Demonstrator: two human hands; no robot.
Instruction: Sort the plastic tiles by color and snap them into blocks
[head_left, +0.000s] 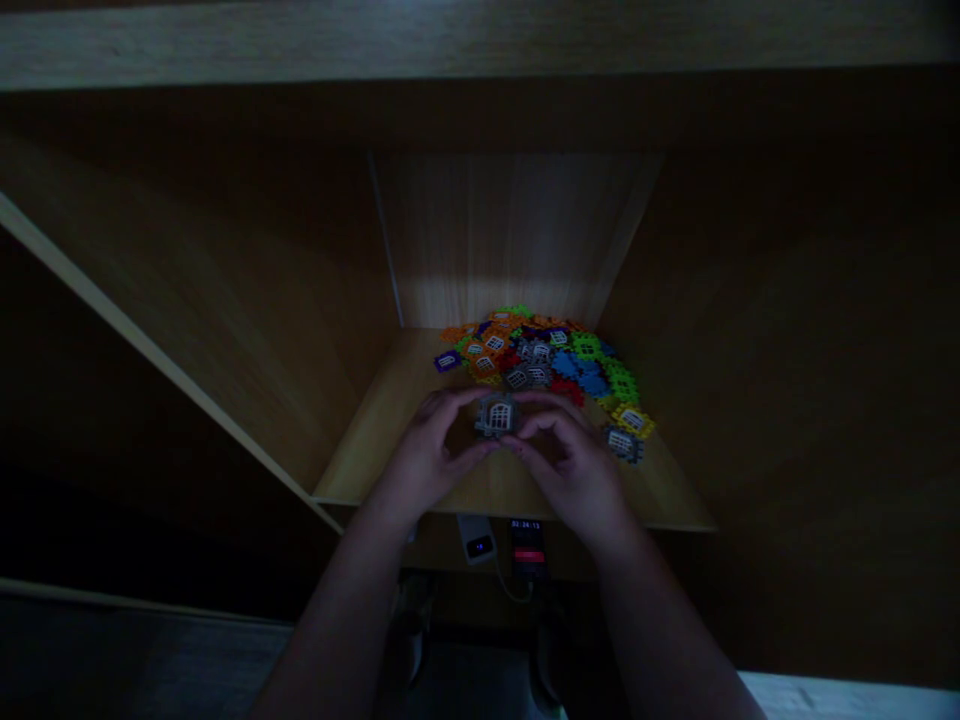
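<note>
Between both hands, above the front of the wooden shelf (pixel 367 460), is a grey interlocking building piece (pixel 495 415) with a white window lattice. My left hand (pixel 431 445) pinches its left side with thumb and fingers. My right hand (pixel 570 455) grips its right side the same way. Whether it is one piece or several joined together I cannot tell in the dim light. Just beyond the hands lies a heap of coloured interlocking pieces (pixel 592 380) in orange, green, blue, red, purple and grey. A grey window piece (pixel 622 443) and a yellow one (pixel 632 418) lie right of my right hand.
Wooden side panels (pixel 300 300) and a back panel (pixel 502 230) enclose the shelf. A thick wooden edge (pixel 480 40) runs across the top. Below the shelf front, a white device (pixel 477 540) and a lit phone (pixel 528 550) lie with a cable (pixel 510 592).
</note>
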